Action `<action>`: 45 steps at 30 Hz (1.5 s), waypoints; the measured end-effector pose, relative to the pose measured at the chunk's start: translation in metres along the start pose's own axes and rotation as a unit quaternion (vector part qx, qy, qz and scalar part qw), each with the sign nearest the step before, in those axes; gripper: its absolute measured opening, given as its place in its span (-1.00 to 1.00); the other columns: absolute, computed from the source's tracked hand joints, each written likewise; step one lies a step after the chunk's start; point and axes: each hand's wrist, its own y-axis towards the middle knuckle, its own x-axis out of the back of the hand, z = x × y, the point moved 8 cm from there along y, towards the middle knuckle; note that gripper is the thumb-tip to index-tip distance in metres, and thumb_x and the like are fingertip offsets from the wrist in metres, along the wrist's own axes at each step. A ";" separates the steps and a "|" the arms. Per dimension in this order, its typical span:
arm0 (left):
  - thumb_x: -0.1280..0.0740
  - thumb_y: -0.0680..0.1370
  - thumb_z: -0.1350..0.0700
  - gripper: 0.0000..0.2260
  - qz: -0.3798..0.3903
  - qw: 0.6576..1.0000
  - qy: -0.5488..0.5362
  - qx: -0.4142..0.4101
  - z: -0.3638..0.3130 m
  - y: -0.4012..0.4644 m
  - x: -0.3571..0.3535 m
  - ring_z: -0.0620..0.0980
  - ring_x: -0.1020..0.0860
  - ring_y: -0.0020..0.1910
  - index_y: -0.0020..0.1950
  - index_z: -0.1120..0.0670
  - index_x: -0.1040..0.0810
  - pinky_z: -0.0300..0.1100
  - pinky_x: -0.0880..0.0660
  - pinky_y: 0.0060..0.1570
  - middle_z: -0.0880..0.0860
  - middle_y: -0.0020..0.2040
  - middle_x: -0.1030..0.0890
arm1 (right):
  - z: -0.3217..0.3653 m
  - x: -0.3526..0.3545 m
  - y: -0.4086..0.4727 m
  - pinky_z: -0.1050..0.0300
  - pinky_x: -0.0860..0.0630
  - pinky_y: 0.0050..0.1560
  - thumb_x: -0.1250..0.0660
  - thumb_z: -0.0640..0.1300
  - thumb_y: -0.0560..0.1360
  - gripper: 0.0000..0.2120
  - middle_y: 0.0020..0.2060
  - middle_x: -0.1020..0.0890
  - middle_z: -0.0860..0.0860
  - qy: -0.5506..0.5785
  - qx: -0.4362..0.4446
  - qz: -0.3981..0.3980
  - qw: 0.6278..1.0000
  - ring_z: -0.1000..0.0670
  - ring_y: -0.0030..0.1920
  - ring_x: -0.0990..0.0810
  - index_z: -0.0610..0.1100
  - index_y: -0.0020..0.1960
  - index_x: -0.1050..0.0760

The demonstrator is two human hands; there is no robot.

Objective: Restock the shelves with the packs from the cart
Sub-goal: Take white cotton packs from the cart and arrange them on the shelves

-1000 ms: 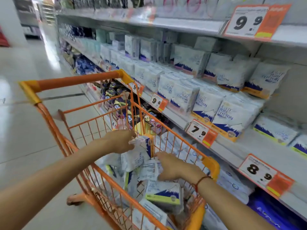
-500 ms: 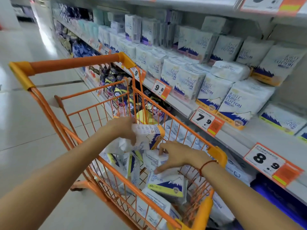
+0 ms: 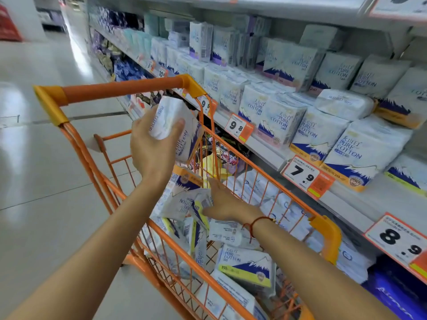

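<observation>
The left hand [image 3: 153,146] has risen since half a second ago, fingers wrapped around a white pack [image 3: 175,125] above the cart [image 3: 120,88]. At five o'clock, the right hand [image 3: 227,204], fingers spread loosely, touches packs in the basket [image 3: 182,204].

1. Both forearms are bare, with no sleeve in view, and enter from the bottom of the frame.
2. The right wrist wears a thin red cord bracelet [image 3: 255,221] (right of centre), with a small gold-coloured bead on it.
3. The left hand [image 3: 153,144] wears nothing.
</observation>
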 end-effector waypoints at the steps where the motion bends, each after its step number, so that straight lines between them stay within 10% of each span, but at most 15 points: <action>1: -0.43 0.38 -0.19 -0.45 -0.012 1.000 -0.016 0.015 0.004 0.002 0.002 -0.09 -0.50 0.19 0.34 -0.08 -0.46 0.01 -0.50 0.17 -0.12 0.20 -0.50 | 0.004 0.002 0.008 0.01 -0.09 0.48 -0.39 -0.08 0.48 -0.04 0.54 0.10 -0.03 0.042 0.010 -0.020 0.999 -0.09 0.54 0.05 -0.10 0.55 0.27; 5: -0.38 0.36 -0.26 -0.40 -0.031 0.998 -0.052 0.033 0.010 0.005 0.004 -0.11 -0.55 0.12 0.35 -0.08 -0.44 -0.03 -0.59 0.04 -0.09 0.19 -0.53 | 0.017 0.002 0.026 -0.10 -0.17 0.40 -0.53 0.04 0.30 0.14 0.45 -0.19 -0.09 -0.019 0.040 -0.091 0.995 -0.14 0.45 -0.15 0.09 0.54 0.26; 8: -0.36 0.37 -0.28 -0.39 -0.027 0.998 -0.050 0.023 0.007 0.003 0.002 -0.10 -0.56 0.11 0.37 -0.07 -0.42 -0.05 -0.61 -0.01 -0.08 0.20 -0.52 | 0.017 0.010 0.021 -0.01 -0.27 0.24 -0.52 0.15 0.27 -0.09 0.25 -0.28 -0.06 -0.084 0.047 -0.134 0.986 -0.14 0.32 -0.23 0.05 0.47 -0.11; 19: -0.22 0.48 -0.31 -0.41 0.010 0.997 -0.076 -0.002 -0.004 0.002 -0.006 -0.08 -0.58 0.08 0.44 -0.07 -0.32 -0.09 -0.60 0.01 0.00 0.22 -0.50 | -0.033 0.073 -0.077 0.08 -0.35 0.34 -0.43 0.24 0.34 -0.29 0.29 -0.41 0.21 0.295 -0.008 -0.127 0.947 0.13 0.27 -0.40 0.07 0.40 -0.28; 27: -0.23 0.58 -0.12 -0.64 0.122 0.975 -0.157 0.097 -0.007 0.001 -0.048 -0.08 -0.58 -0.16 0.27 0.07 -0.47 -0.23 -0.53 -0.28 0.12 0.10 -0.60 | -0.099 0.126 -0.173 -0.16 -0.45 0.29 -0.46 0.11 0.35 -0.30 0.31 -0.50 0.11 0.588 -0.085 -0.174 0.785 -0.01 0.25 -0.54 0.14 0.43 -0.28; 31: -0.23 0.54 -0.22 -0.63 0.232 0.924 -0.193 0.233 -0.026 -0.007 -0.100 -0.06 -0.59 -0.15 0.12 0.04 -0.51 -0.16 -0.56 -0.35 0.04 0.01 -0.65 | -0.125 0.163 -0.219 -0.07 -0.54 0.05 -0.33 -0.06 0.50 -0.83 -0.05 -0.71 -0.05 0.680 -0.071 -0.225 0.694 -0.08 -0.13 -0.67 -0.05 0.06 -0.58; 35: -0.31 0.52 -0.09 -0.78 0.343 0.856 -0.219 0.319 -0.070 -0.036 -0.157 -0.04 -0.55 -0.23 -0.17 0.04 -0.48 -0.15 -0.59 -0.39 0.05 -0.21 -0.58 | -0.163 0.193 -0.251 0.04 -0.62 -0.10 -0.42 -0.15 0.35 -0.75 -0.08 -0.65 -0.10 0.707 -0.080 -0.303 0.635 -0.06 -0.20 -0.65 -0.11 0.02 -0.55; 45: -0.46 0.43 0.08 -0.71 0.436 0.848 -0.235 0.189 -0.133 -0.048 -0.263 -0.07 -0.60 -0.02 0.12 0.10 -0.57 -0.24 -0.50 -0.04 0.03 0.00 -0.68 | -0.230 0.255 -0.256 0.09 -0.62 -0.15 -0.39 -0.19 0.45 -0.79 -0.06 -0.65 -0.12 0.690 -0.083 -0.425 0.580 -0.04 -0.11 -0.61 -0.18 0.07 -0.52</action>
